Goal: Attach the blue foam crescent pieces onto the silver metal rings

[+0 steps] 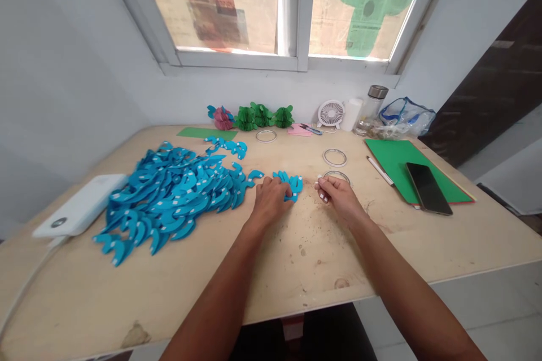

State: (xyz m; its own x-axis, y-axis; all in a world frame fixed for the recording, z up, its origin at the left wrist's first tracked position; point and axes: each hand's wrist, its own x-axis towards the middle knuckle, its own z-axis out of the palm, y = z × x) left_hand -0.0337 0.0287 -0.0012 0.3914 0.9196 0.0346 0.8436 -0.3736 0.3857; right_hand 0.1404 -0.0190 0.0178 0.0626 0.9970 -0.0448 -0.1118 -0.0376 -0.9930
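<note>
Both forearms extend from 6 o'clock. Left hand lies palm down, fingers pressing one small stack of blue cutouts at table centre. Right hand, just beside at 3 o'clock, pinches one small white piece. Three rings lie toward 12 o'clock; one large blue pile lies at 9 o'clock.

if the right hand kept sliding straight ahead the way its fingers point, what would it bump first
Probably the clear ring lying just beyond the right hand, whose fingers point up and slightly left across the table. Depth is hard to judge; they may already touch.
</note>
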